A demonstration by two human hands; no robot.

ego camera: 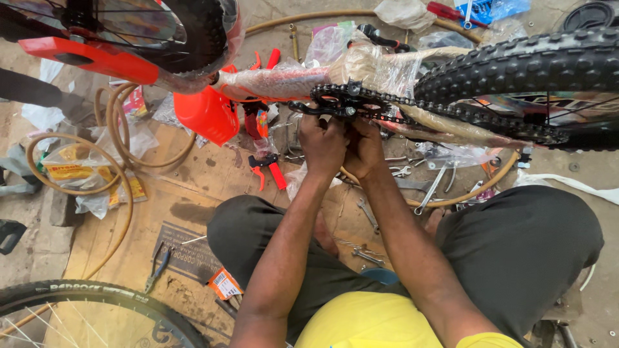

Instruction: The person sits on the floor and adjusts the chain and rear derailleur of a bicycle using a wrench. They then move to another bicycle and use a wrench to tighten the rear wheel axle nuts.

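Landmark: cardboard sheet (pixel 193 187) on the floor. Tan hose (pixel 122 193) loops over its left edge. Blue-handled pliers (pixel 157 267) lie near its lower left. Spanners (pixel 431 189) scattered off its right side. Red-handled cutters (pixel 269 169) at its upper right. Spare wheel (pixel 97 309) just below it. Plastic wrappers (pixel 84 171) to its left.

Matt black metal chainring (pixel 345 103), oily chain (pixel 451 115), knobbly rubber tyre (pixel 516 64), crinkled clear plastic wrap (pixel 377 67).
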